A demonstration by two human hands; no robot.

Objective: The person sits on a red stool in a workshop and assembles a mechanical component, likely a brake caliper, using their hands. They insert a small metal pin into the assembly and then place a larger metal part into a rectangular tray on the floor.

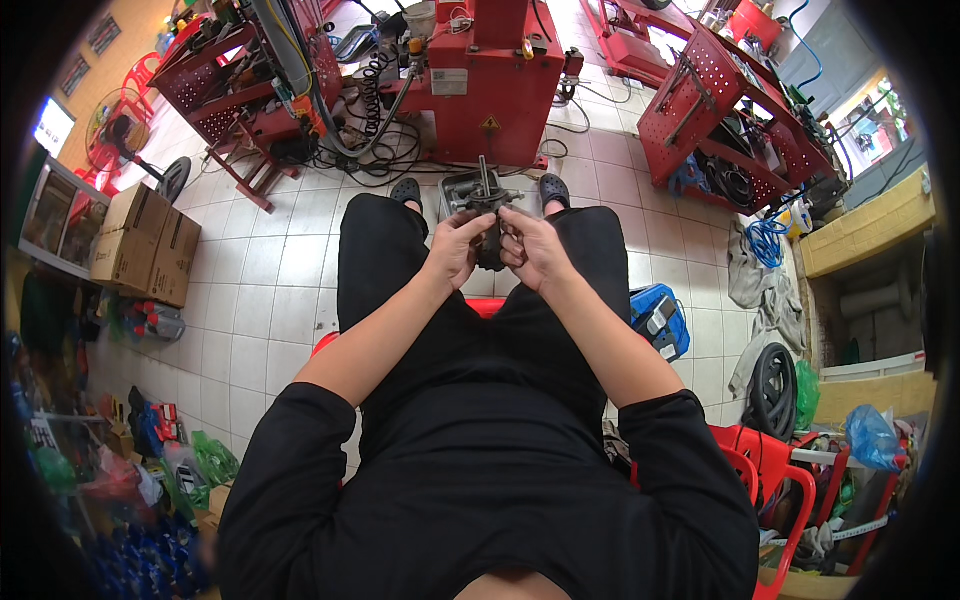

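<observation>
Between my knees I hold up a dark, greasy metal machine part (489,240) with a thin upright shaft; its exact kind is too small to tell. My left hand (457,247) grips its left side, thumb and fingers closed near the top. From the right, my right hand (537,247) pinches the upper edge with thumb and forefinger, the other fingers curled. Behind the part, a grey metal tray (449,186) sits on the floor between my feet, with metal pieces in it partly hidden by the part and my hands.
Ahead stands a red machine (495,115) with cables and hoses on the tiles. Red perforated carts (668,140) flank it. Cardboard boxes (146,245) are at left. A blue case (660,322) lies beside my right leg. A black tyre (772,388) and red chair (745,455) are at right.
</observation>
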